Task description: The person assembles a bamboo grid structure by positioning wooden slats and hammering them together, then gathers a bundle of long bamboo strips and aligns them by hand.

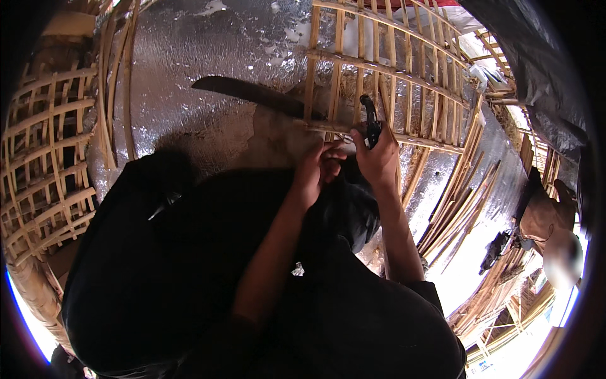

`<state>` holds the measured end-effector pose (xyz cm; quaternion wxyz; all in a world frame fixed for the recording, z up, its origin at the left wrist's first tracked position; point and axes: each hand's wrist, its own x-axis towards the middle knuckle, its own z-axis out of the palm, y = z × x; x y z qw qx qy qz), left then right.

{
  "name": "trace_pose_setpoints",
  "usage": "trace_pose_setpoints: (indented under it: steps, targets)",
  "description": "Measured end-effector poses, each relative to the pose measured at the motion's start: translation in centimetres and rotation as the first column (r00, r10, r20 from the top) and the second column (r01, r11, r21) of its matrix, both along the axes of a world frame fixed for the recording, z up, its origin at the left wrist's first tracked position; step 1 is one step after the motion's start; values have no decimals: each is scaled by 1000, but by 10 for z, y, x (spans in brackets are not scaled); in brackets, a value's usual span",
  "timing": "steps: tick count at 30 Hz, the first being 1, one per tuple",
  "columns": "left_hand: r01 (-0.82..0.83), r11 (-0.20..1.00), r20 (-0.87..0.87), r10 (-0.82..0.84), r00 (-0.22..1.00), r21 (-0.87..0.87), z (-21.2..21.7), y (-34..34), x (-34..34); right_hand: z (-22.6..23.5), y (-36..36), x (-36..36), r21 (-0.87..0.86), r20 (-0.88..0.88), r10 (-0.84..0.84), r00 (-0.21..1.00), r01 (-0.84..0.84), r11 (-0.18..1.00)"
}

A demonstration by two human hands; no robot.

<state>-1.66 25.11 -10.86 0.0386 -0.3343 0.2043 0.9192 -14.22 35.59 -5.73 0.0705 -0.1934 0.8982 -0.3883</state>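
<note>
the left hand (314, 169) and right hand (379, 158) are close together at the middle of the view, raised against the near edge of a bamboo lattice (385, 69). the right hand is clamped round the black handle of a tool (371, 122) that sticks up from the fist, just in front of a lattice bar. the left hand is curled with its fingertips pinched at the lowest horizontal slat (328, 128), touching the right hand's thumb side; whether it grips something small there i cannot tell. both forearms rise from the lower edge, over dark clothing (189, 265).

a long dark blade (246, 93) lies to the left of the hands, its tip pointing left, its other end running behind the lattice slats. behind it all is a crinkled silver sheet (189, 57). at far left stands another woven bamboo frame (44, 151). to the right a bundle of loose bamboo strips (457, 208) leans by the sheet, and further right another person (549, 221) is seen near the rim, with a dark tool (495, 251) just beside them.
</note>
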Motion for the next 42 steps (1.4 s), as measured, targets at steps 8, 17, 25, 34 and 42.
trace_pose_setpoints:
  steps: [8,17,25,34,42]
  targets:
    - [-7,961,-194,63,979,277,-9,-1,-13,13,0,-6,157,-6,90,996,-88,984]
    - [-170,897,-189,265,945,407,-13,9,-16,38,-11,-10,349,-45,233,972,-203,915]
    - [-187,919,-175,259,950,346,-12,17,-24,113,-15,36,269,69,405,912,-408,873]
    - [-193,923,-129,247,960,332,-17,16,-26,74,-17,16,686,270,394,879,-462,561]
    - [-196,927,-160,257,953,321,-16,17,-30,53,-8,4,483,215,371,904,-428,764]
